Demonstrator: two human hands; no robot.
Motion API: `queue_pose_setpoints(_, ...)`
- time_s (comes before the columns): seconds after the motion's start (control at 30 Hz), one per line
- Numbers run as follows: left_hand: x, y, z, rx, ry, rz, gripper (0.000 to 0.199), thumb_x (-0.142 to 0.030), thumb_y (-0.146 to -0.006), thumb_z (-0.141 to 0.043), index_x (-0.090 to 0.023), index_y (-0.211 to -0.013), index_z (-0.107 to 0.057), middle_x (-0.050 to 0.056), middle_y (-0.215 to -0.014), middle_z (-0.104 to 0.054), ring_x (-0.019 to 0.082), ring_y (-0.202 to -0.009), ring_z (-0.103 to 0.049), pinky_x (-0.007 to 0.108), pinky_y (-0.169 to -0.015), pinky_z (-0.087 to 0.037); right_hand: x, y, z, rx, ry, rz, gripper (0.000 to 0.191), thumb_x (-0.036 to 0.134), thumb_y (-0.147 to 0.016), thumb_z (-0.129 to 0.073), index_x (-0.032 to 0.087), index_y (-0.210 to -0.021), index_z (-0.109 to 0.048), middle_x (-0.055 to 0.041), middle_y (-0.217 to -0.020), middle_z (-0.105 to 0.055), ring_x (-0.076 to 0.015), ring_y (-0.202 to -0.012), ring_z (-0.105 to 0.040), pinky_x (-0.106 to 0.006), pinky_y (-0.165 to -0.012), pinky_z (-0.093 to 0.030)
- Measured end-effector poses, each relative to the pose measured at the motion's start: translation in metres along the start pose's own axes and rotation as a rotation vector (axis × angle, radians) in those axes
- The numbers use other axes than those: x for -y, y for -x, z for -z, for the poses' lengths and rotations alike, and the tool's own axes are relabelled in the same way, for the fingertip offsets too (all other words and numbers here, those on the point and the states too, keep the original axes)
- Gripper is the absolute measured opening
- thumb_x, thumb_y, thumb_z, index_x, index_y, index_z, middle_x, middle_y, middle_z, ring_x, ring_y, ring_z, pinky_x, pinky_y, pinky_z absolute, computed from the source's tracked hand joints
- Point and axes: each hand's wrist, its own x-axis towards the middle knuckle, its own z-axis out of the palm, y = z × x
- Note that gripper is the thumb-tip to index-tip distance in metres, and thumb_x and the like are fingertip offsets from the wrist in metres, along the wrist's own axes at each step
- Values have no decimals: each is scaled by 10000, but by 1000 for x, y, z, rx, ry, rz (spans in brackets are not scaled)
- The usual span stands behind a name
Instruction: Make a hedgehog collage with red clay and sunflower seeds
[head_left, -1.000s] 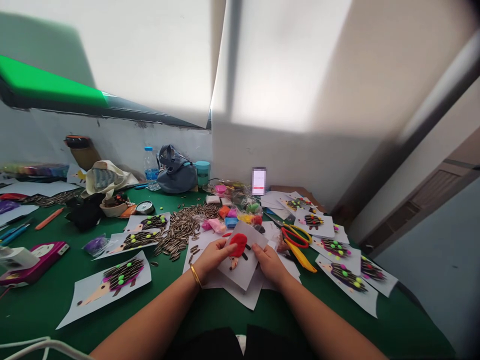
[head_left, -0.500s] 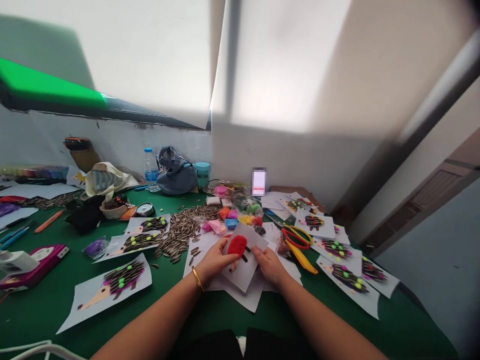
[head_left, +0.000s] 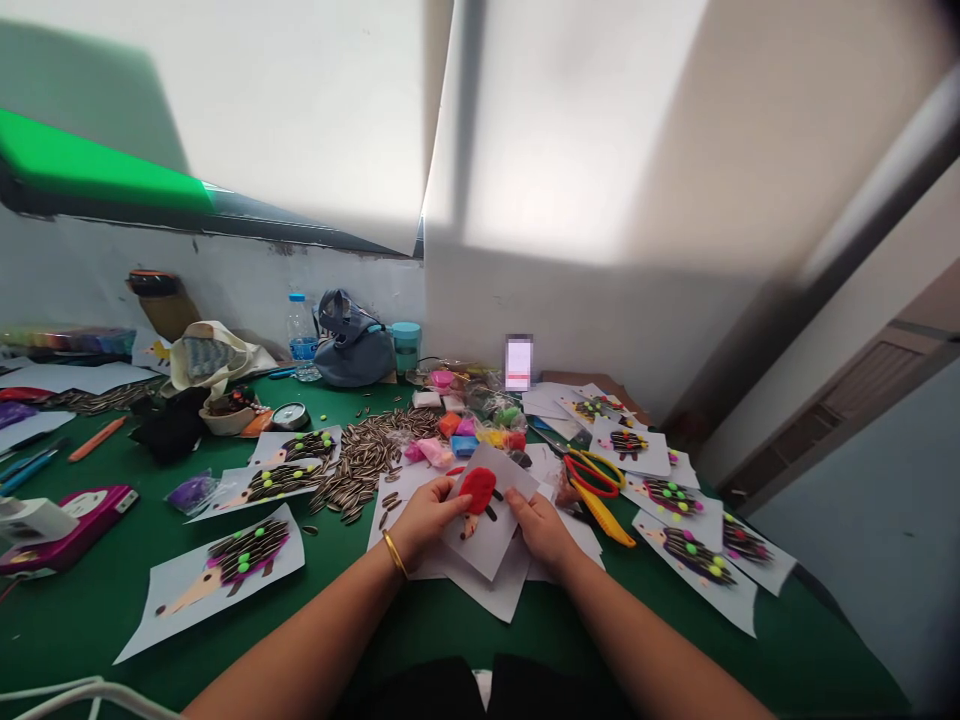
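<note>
A: Where do you hold the white card [head_left: 487, 535], relative to the seed heap [head_left: 367, 455]?
B: Right of the heap and nearer you; your left hand [head_left: 429, 518] closes on one edge, thumb at the red patch [head_left: 480, 487], and your right hand [head_left: 538, 525] pinches the opposite edge
A: And the red-and-yellow scissors [head_left: 598, 493]?
B: Farther right of the heap, untouched by your hands

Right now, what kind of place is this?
Probably a craft corner. There's a pile of striped seeds on a green table, seed-covered hedgehog pictures lie about, and someone holds a paper with a red patch.
</note>
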Motion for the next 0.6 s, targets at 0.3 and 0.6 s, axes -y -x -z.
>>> queue_pose_setpoints(0.3, 3, -3, 2, -33, -3, -43, 381, -469, -679, -762, -141, -828, -639, 25, -608, -665, 166, -549, -608, 262, -562, -448, 1, 1, 0, 0, 20, 7, 571, 716, -761, -566, 155, -858, -611, -32, -643, -639, -165, -554, -566, -275, -519, -421)
queue_pose_setpoints(0.6, 3, 0, -4, 47, 67, -91, 397, -502, -744, -701, -168, -896, -549, -9, -587, -647, 142, -382, -554, 256, -429, -420, 6, 5, -2, 81, 32, -30, 562, 687, -774, -564, 151, -929, -627, -40, -700, -672, -196, -632, -621, -293, -572, -463)
